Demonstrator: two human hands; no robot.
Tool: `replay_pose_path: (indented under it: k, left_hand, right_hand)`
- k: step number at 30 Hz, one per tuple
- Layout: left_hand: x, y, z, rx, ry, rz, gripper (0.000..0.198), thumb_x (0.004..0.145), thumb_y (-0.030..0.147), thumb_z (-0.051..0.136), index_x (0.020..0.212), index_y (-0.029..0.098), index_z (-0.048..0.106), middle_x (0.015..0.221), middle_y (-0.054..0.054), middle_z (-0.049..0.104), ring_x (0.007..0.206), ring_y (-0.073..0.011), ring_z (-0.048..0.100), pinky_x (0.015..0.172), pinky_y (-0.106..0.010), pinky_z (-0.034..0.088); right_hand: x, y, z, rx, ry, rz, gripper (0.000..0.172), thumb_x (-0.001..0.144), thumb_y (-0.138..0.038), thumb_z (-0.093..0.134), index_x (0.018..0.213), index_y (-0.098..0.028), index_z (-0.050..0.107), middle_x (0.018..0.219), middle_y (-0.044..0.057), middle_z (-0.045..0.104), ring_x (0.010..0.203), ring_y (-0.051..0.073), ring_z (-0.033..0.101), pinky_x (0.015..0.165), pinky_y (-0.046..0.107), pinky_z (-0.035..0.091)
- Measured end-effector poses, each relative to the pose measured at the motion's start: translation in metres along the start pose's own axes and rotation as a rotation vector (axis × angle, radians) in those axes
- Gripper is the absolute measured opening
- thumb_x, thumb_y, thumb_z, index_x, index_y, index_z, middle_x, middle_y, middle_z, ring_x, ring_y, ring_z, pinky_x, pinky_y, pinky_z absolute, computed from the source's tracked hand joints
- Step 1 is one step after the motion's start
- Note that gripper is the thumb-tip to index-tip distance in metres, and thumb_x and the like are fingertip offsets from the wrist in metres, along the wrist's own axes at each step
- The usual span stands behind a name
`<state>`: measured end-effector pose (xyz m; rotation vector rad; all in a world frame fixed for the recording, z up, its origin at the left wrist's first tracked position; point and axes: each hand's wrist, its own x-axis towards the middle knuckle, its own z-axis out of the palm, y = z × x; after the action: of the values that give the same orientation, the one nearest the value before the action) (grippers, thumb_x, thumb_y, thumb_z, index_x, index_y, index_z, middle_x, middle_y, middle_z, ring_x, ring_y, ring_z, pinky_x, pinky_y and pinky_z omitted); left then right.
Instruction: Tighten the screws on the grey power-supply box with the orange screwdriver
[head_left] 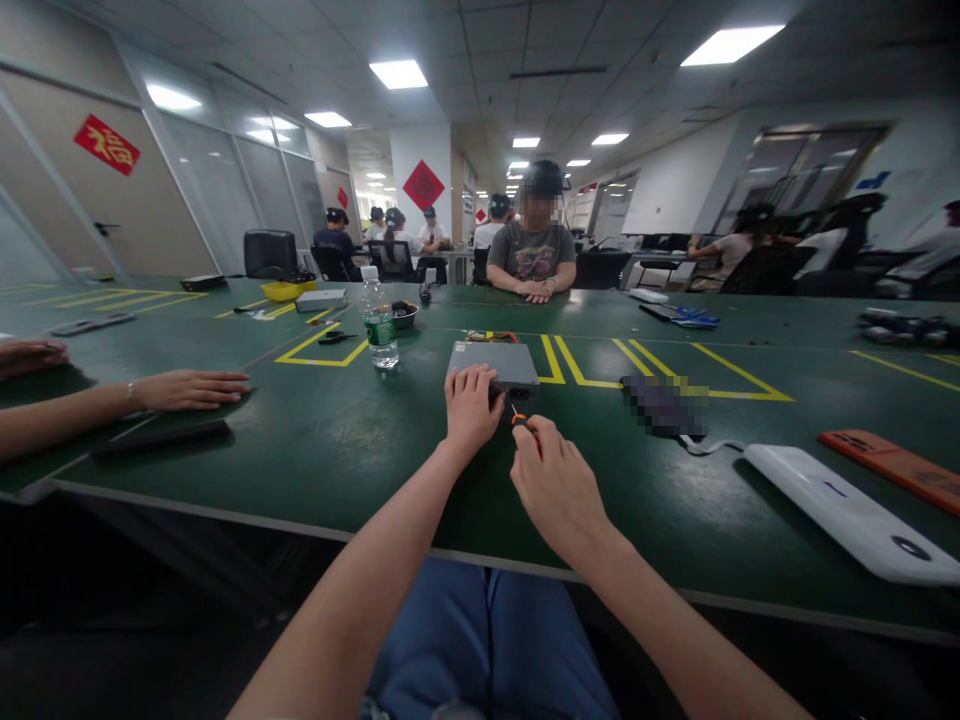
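A grey metal power supply unit (504,362) lies flat on the green table in front of me, with coloured wires (491,338) at its far side and a socket in its near face. My left hand (472,405) grips its near left corner, fingers over the top and thumb at the near face. In my right hand (559,480) is a screwdriver (519,417) with an orange and black handle. Its thin shaft points up at the unit's near face; whether the tip touches is too small to tell.
A water bottle (380,325) stands left of the unit, near a metal bowl (405,315). On the right lie a dark phone (660,405), a cabled white power bank (847,510) and an orange phone (892,455). Another person's hand (191,390) rests at left; someone sits opposite (532,255).
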<state>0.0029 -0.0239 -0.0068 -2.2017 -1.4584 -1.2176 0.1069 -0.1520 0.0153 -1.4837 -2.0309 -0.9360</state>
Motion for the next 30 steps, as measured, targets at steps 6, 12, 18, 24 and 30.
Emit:
replay_pose_path:
  k: [6,12,18,24,30]
  left_hand:
    - [0.0,0.0,0.0,0.008,0.007,0.006,0.028,0.08,0.031,0.049,0.107,0.025,0.05,0.12,-0.002,0.054,0.117,-0.0198,0.041,0.108,-0.04,0.018]
    - [0.0,-0.001,0.001,0.011,0.023,0.012,0.028,0.08,0.031,0.05,0.107,0.025,0.05,0.119,-0.002,0.054,0.117,-0.0195,0.042,0.108,-0.04,0.019]
    - [0.0,-0.001,0.001,0.01,0.031,0.02,0.027,0.08,0.031,0.049,0.106,0.024,0.051,0.12,-0.002,0.054,0.117,-0.0197,0.042,0.108,-0.04,0.019]
    - [0.0,-0.001,0.001,0.012,0.032,0.009,0.028,0.079,0.031,0.051,0.106,0.024,0.051,0.119,-0.003,0.055,0.116,-0.0204,0.042,0.108,-0.04,0.019]
    - [0.0,0.0,0.001,0.008,0.035,0.011,0.028,0.079,0.032,0.051,0.106,0.024,0.051,0.119,-0.002,0.054,0.116,-0.0198,0.042,0.107,-0.04,0.02]
  right_hand:
    - [0.0,0.002,0.004,-0.049,0.036,-0.034,0.021,0.088,-0.02,0.038,0.104,-0.015,0.05,0.082,0.005,0.054,0.061,0.013,0.049,0.059,0.026,0.033]
    - [0.0,0.001,-0.002,-0.04,-0.02,-0.002,0.021,0.088,-0.024,0.039,0.104,-0.016,0.05,0.1,0.012,0.053,0.078,0.018,0.054,0.065,0.028,0.038]
    - [-0.011,-0.007,0.012,-0.001,0.046,-0.145,0.029,0.083,-0.007,0.038,0.108,-0.018,0.048,0.109,0.014,0.052,0.104,0.024,0.048,0.078,0.03,0.04]
    - [0.003,0.002,0.005,-0.035,0.033,0.0,0.025,0.089,-0.032,0.038,0.105,-0.017,0.051,0.081,0.006,0.055,0.062,0.014,0.051,0.059,0.027,0.039]
    - [-0.001,0.0,0.003,0.074,0.044,-0.07,0.026,0.084,-0.016,0.039,0.109,-0.016,0.048,0.12,0.017,0.045,0.105,0.024,0.049,0.082,0.035,0.042]
